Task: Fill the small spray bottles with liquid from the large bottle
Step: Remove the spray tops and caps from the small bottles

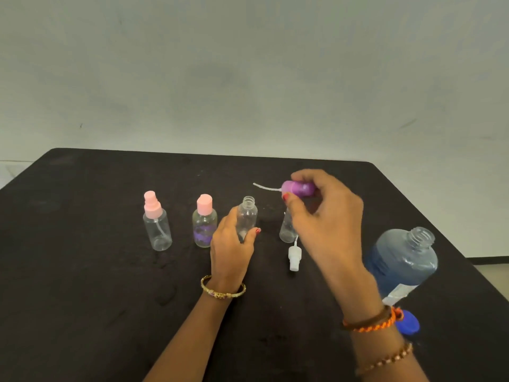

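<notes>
Nearest the front edge of the black table (82,299), toward its right side, lies one round blue plastic cap (409,323), partly hidden behind the right wrist. Just beyond it, near the right edge, stands one large clear plastic bottle of blue liquid (403,261), uncapped, its open neck leaning toward the far right corner. Left of it, about mid-table, one white spray pump head (294,256) lies loose on the surface with its nozzle toward the front. The left hand (232,248) grips one small clear uncapped bottle (247,216), fingers curled round its lower body, and the bottle stands upright on the table. Four small clear bottles stand in a row across the middle: at the left end one with a pink spray pump top (157,221), next one with a pink cap and a purple patch low on its body (204,221), then the held one, then one small clear bottle mostly hidden behind the right hand (286,230). The right hand (327,216) hangs above that last bottle, its fingers pinching one purple spray pump top (298,188) held sideways, the thin white dip tube (265,186) pointing left toward the far edge.
</notes>
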